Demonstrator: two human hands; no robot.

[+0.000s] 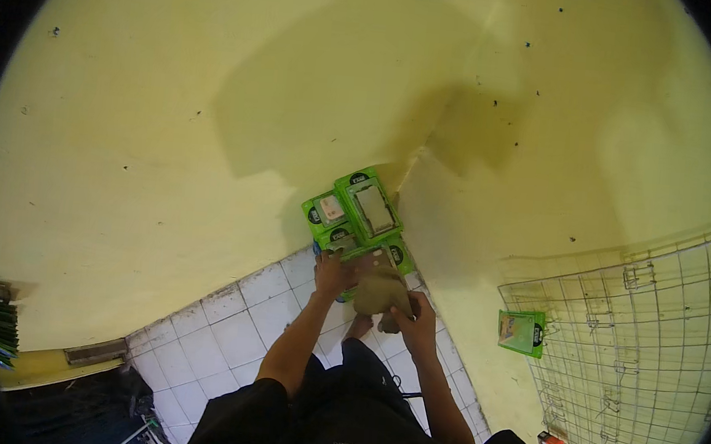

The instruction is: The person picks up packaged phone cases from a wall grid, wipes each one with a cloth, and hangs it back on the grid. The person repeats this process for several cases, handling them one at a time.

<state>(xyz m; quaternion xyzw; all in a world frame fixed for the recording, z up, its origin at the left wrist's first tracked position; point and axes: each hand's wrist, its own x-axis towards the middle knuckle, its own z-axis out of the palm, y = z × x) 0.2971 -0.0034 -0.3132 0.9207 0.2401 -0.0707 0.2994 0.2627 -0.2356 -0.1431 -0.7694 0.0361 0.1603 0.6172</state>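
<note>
A stack of green phone-case packages (371,209) with clear windows stands in the corner where two walls meet. My left hand (330,275) rests at the near left side of the stack, its fingers against a green package (342,240). Whether it grips that package cannot be made out. My right hand (418,321) holds the edge of a brownish-olive cloth (381,293). The cloth hangs in front of the lower packages and hides part of them. Behind it shows a package with a brownish case (377,261).
Yellow walls (266,87) meet at the corner above a white tiled floor (212,342). A wire grid rack (612,333) on the right wall carries one green package (520,333) and small red packs (550,442). Black plastic sheeting (79,410) lies at the lower left.
</note>
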